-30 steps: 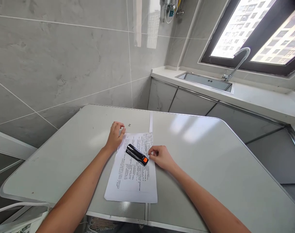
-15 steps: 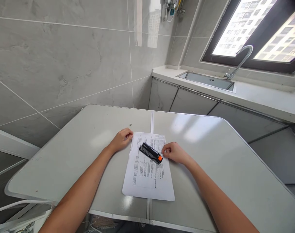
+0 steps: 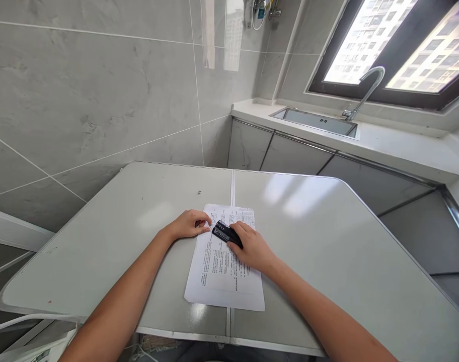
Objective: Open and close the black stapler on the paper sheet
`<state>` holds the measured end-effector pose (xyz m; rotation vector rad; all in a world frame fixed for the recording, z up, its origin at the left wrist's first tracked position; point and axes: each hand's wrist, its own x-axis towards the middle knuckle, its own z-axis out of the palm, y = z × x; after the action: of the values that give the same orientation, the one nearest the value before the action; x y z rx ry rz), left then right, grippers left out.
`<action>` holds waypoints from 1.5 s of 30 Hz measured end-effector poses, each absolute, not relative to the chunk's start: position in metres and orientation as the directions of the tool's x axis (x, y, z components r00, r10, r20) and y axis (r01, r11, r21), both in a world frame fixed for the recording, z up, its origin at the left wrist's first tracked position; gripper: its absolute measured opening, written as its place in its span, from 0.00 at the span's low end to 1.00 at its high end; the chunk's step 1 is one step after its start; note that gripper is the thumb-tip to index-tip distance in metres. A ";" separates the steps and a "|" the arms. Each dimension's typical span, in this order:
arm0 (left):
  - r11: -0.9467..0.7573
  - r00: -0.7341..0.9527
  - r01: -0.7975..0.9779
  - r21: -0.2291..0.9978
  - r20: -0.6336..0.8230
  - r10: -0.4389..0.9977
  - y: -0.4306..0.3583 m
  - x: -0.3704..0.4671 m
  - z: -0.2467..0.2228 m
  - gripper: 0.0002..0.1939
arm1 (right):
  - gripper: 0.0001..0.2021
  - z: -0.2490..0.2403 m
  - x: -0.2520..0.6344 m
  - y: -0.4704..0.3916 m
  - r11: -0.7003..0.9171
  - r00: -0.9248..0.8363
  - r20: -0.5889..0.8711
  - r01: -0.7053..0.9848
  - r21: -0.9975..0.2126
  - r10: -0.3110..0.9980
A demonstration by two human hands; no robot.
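- Black stapler (image 3: pixel 222 231) was seen over the upper part of the printed paper (image 3: pixel 225 296), between the two hands; whether it was rested on the sheet or slightly lifted could not be told.
- Stapler was gripped by the right hand (image 3: pixel 254 249): thumb was placed along the near side, fingers were laid over the top, rear end was covered by the hand.
- Long axis was set diagonally: exposed end was pointed left and away from the body, covered end was angled right and toward it.
- Right hand was nearer, being in contact; left hand (image 3: pixel 187 224) was placed just beside the exposed end, with a small gap seen.
- Left hand was held at the paper's left edge, thumb and fingers curled toward each other; whether the edge was pinched or only touched could not be told.
- Stapler was approached from opposite sides, forearms being slanted inward from both lower corners.
- Paper was laid flat on the pale surface (image 3: pixel 101 241), across the metal seam (image 3: pixel 233 188), its lower part left uncovered by either hand.
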<state>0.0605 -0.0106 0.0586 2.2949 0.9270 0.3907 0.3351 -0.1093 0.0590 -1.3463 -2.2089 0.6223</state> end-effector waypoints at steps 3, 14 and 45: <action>-0.539 0.699 0.534 0.652 0.018 0.714 -0.012 0.062 0.061 0.09 | 0.14 0.056 0.342 -0.100 0.419 -0.350 0.243 0.630 -0.654 0.905; -0.558 0.676 0.620 0.552 -0.015 0.737 -0.015 0.071 0.063 0.21 | 0.16 0.042 0.344 -0.068 0.458 -0.311 0.337 0.574 -0.678 0.889; -0.409 0.575 0.650 0.641 -0.062 0.816 -0.010 0.074 0.055 0.20 | 0.15 0.030 0.340 -0.067 0.418 -0.250 0.335 0.533 -0.736 0.908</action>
<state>0.0738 -0.0100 0.0550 2.1833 1.1635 0.3460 0.3397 -0.0671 0.0304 -1.2245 -1.9172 0.6294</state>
